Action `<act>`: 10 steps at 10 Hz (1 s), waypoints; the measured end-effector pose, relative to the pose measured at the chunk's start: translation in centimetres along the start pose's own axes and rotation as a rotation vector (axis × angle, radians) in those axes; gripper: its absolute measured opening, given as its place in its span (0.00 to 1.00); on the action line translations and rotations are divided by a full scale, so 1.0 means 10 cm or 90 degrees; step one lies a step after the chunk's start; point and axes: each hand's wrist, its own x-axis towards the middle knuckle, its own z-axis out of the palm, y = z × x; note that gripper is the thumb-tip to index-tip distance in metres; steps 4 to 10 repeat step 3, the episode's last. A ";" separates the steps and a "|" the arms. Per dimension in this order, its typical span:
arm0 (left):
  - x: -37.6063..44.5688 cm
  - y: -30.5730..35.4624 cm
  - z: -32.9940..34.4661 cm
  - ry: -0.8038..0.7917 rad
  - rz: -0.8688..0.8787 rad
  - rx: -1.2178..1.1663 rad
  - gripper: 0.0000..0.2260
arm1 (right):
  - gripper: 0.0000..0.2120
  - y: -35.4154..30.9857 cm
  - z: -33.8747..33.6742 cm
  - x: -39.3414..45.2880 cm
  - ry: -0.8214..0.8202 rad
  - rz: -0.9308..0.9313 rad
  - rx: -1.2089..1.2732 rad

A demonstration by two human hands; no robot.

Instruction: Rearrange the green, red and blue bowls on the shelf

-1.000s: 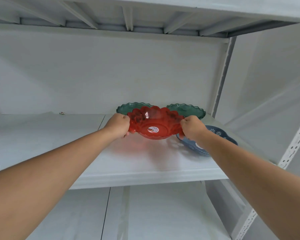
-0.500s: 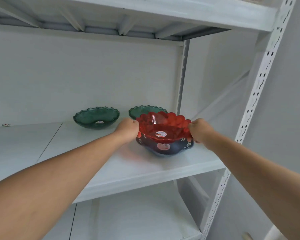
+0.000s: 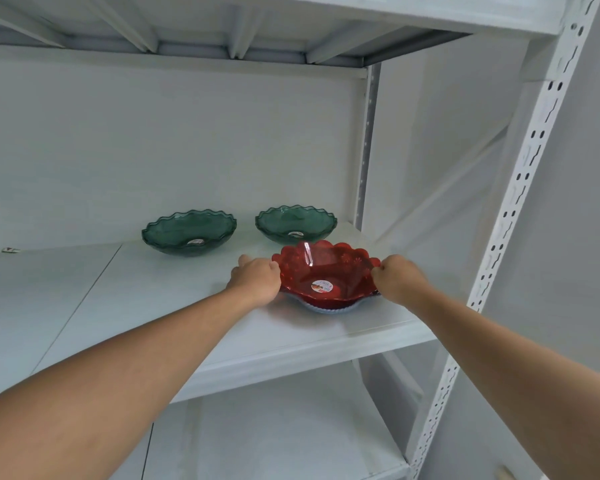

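A translucent red bowl (image 3: 326, 271) with a scalloped rim sits nested inside the blue bowl (image 3: 326, 308), of which only a pale lower edge shows. My left hand (image 3: 257, 278) grips the red bowl's left rim and my right hand (image 3: 395, 278) pinches its right rim. Two green bowls stand behind on the shelf (image 3: 153, 306): one (image 3: 189, 232) at the middle, the other (image 3: 296, 223) directly behind the red bowl near the back right corner.
A perforated white upright (image 3: 499, 237) stands at the shelf's front right corner, another post (image 3: 364, 150) at the back right. A small tag (image 3: 10, 250) lies far left. An upper shelf hangs overhead, and a lower shelf (image 3: 274, 427) shows beneath.
The red bowl travelled right from in front of the green bowls and came down into the blue bowl. Both hands stayed on its rim throughout.
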 end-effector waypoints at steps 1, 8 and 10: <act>-0.01 -0.03 0.08 -0.034 -0.006 0.072 0.19 | 0.15 0.04 0.00 -0.03 0.029 0.001 -0.034; 0.04 -0.07 0.08 -0.009 0.027 0.046 0.27 | 0.25 0.14 0.05 -0.02 0.057 -0.031 0.022; 0.04 -0.07 0.08 -0.009 0.027 0.046 0.27 | 0.25 0.14 0.05 -0.02 0.057 -0.031 0.022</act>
